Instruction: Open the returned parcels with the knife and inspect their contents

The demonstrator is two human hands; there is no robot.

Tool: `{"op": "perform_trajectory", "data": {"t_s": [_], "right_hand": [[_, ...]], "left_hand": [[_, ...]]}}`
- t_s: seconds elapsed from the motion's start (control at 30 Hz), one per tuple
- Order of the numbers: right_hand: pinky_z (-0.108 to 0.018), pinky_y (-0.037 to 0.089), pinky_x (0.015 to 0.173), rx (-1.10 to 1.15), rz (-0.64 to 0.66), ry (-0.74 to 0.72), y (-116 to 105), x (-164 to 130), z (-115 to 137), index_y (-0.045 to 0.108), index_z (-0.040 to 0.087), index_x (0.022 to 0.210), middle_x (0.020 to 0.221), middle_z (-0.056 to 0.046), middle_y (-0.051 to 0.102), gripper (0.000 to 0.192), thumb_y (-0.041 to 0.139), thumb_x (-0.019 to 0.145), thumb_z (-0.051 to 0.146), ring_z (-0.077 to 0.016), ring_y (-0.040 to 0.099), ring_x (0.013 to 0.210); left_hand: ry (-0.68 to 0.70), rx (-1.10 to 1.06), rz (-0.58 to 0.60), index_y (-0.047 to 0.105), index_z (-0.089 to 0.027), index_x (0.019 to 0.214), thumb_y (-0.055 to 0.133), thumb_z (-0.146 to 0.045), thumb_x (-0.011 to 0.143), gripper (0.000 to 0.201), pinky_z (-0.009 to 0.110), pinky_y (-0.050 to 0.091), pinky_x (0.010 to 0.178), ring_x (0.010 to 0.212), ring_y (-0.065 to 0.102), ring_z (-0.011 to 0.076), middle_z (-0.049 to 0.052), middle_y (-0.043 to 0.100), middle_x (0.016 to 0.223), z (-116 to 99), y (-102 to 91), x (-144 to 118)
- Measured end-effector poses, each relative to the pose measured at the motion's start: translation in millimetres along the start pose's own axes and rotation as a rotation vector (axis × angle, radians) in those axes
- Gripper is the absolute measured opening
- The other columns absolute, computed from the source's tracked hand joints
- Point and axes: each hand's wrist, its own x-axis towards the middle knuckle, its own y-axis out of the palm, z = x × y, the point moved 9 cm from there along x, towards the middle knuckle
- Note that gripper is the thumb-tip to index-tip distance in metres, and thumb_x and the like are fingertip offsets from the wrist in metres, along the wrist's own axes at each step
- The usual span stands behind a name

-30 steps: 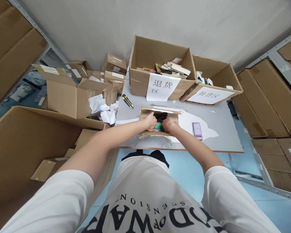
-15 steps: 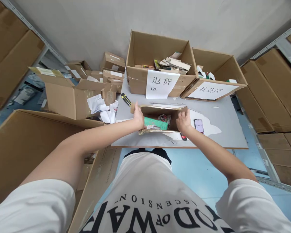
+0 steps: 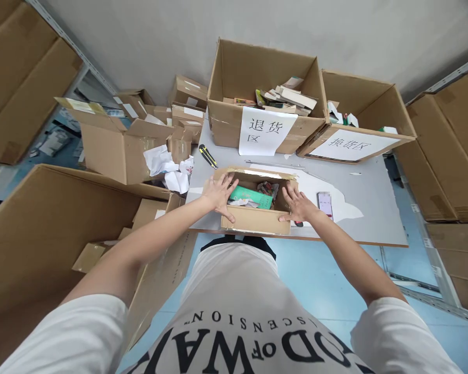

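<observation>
Room: grey table [image 3: 370, 218] among stacked cartons.
Small box [image 3: 253, 221]: open, at the table's near edge.
Left hand [image 3: 217, 193]: fingers spread, flat on the box's left corner.
Right hand [image 3: 297, 203]: fingers spread, on its right corner.
Phone [image 3: 325, 203]: just right of the box.

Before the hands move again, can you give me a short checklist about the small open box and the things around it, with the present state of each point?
1. Left hand flat on the left side of the small open box: ok.
2. Right hand flat on the right side, fingers spread: ok.
3. Top flaps open, green packet visible inside: ok.
4. Box fully on the table: not ok, its near face is at the front edge.
5. Phone apart from the box: ok, but close to the right hand.
6. Utility knife blade retracted: cannot tell.
</observation>
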Motion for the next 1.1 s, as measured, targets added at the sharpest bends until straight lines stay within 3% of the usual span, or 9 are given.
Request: {"op": "perform_trajectory", "data": {"t_s": [0.13, 0.27, 0.53, 0.67, 0.77, 0.83, 0.9, 1.0, 1.1], "right_hand": [[-0.052, 0.035, 0.102, 0.054, -0.014, -0.050, -7.7, 10.9, -10.7, -0.009, 0.010, 0.151, 0.155, -0.026, -0.015, 0.147, 0.075, 0.048, 0.072, -0.0466, 0.028, 0.137], [-0.048, 0.042, 0.096, 0.102, -0.016, -0.006, -14.5, 24.9, -26.5, -0.016, 0.016, 0.150, 0.152, -0.023, -0.028, 0.155, 0.084, 0.042, 0.062, -0.0457, 0.041, 0.129], [-0.042, 0.041, 0.101, 0.192, 0.131, -0.023, -10.9, 39.7, -34.1, -0.019, 0.015, 0.149, 0.154, -0.025, -0.022, 0.152, 0.083, 0.045, 0.059, -0.0393, 0.038, 0.134], [-0.059, 0.034, 0.101, 0.001, 0.167, 0.114, -25.9, 23.9, -22.5, 0.002, 0.020, 0.153, 0.157, -0.024, -0.011, 0.137, 0.083, 0.049, 0.056, -0.0462, 0.038, 0.132], [-0.064, 0.029, 0.100, -0.147, 0.124, 0.227, -47.5, 20.3, 2.8, 0.034, 0.016, 0.146, 0.147, -0.029, 0.033, 0.095, 0.079, 0.066, 0.044, -0.0461, 0.043, 0.127], [-0.056, 0.038, 0.097, -0.125, 0.078, 0.130, -59.5, 37.4, 40.4, 0.050, 0.016, 0.133, 0.123, -0.025, 0.059, 0.056, 0.064, 0.083, 0.034, -0.0383, 0.058, 0.113], [-0.047, 0.046, 0.090, -0.048, 0.049, -0.046, -65.2, 67.5, 86.1, 0.055, 0.019, 0.127, 0.114, -0.019, 0.065, 0.038, 0.051, 0.091, 0.030, -0.0332, 0.062, 0.106], [-0.041, 0.049, 0.090, 0.004, 0.088, -0.162, -55.8, 119.3, 136.1, 0.046, 0.023, 0.136, 0.131, -0.016, 0.056, 0.054, 0.061, 0.085, 0.029, -0.0324, 0.060, 0.112], [-0.039, 0.050, 0.092, 0.018, 0.180, -0.185, -30.8, 154.1, 161.6, 0.046, 0.020, 0.137, 0.140, -0.018, 0.047, 0.074, 0.077, 0.072, 0.035, -0.0341, 0.058, 0.116]], "left_hand": [[-0.019, -0.049, 0.034, -0.010, -0.022, 0.151, 0.073, -0.075, 0.044, 0.146, 0.062, 0.024, 0.105, 0.136, 0.021, 0.0511, 0.021, -0.021, 0.155, 8.6, 2.8, 8.2], [-0.029, -0.100, 0.049, -0.021, -0.024, 0.148, 0.078, -0.072, 0.037, 0.156, 0.055, 0.035, 0.100, 0.132, 0.032, 0.0513, 0.022, -0.034, 0.150, 19.2, 0.3, 20.7], [-0.024, -0.160, 0.084, -0.029, -0.024, 0.144, 0.077, -0.071, 0.038, 0.157, 0.050, 0.039, 0.099, 0.128, 0.040, 0.0485, 0.022, -0.035, 0.149, 24.4, 1.1, 31.3], [-0.046, -0.175, 0.064, -0.028, -0.025, 0.145, 0.076, -0.073, 0.037, 0.158, 0.052, 0.039, 0.098, 0.125, 0.043, 0.0488, 0.022, -0.034, 0.149, 23.7, 0.8, 28.1], [-0.056, -0.182, 0.039, -0.027, -0.024, 0.145, 0.076, -0.074, 0.036, 0.158, 0.054, 0.038, 0.098, 0.125, 0.042, 0.0498, 0.023, -0.034, 0.149, 21.6, 1.7, 25.3], [-0.063, -0.183, 0.031, -0.028, -0.025, 0.145, 0.076, -0.074, 0.037, 0.158, 0.055, 0.037, 0.099, 0.126, 0.042, 0.0500, 0.023, -0.034, 0.149, 20.2, 2.3, 24.0], [-0.065, -0.186, 0.028, -0.029, -0.024, 0.144, 0.076, -0.074, 0.037, 0.158, 0.055, 0.036, 0.100, 0.128, 0.039, 0.0506, 0.023, -0.035, 0.148, 18.7, 2.2, 22.7], [-0.054, -0.196, 0.024, -0.030, -0.022, 0.144, 0.076, -0.074, 0.037, 0.159, 0.055, 0.035, 0.100, 0.133, 0.031, 0.0515, 0.024, -0.032, 0.149, 16.6, 1.1, 20.1], [-0.045, -0.213, 0.004, -0.030, -0.020, 0.144, 0.075, -0.074, 0.039, 0.158, 0.054, 0.037, 0.099, 0.135, 0.027, 0.0506, 0.025, -0.027, 0.152, 16.5, -0.4, 17.6]]}}
